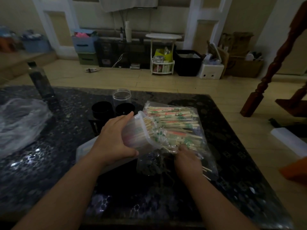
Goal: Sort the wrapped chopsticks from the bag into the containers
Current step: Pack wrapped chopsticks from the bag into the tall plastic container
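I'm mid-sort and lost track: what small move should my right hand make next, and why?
Probably slide a few wrapped chopsticks into the container: your left hand holds it tipped, mouth facing the bag, where your right hand rests.

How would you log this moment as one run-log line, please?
left hand: grips tilted container | right hand: at bag of wrapped chopsticks | container: chopsticks inside

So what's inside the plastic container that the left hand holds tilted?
It holds wrapped chopsticks, their ends showing at its open mouth. The cloudy wall of the plastic container blurs their lengths, and the left hand covers its base, so their count cannot be told.
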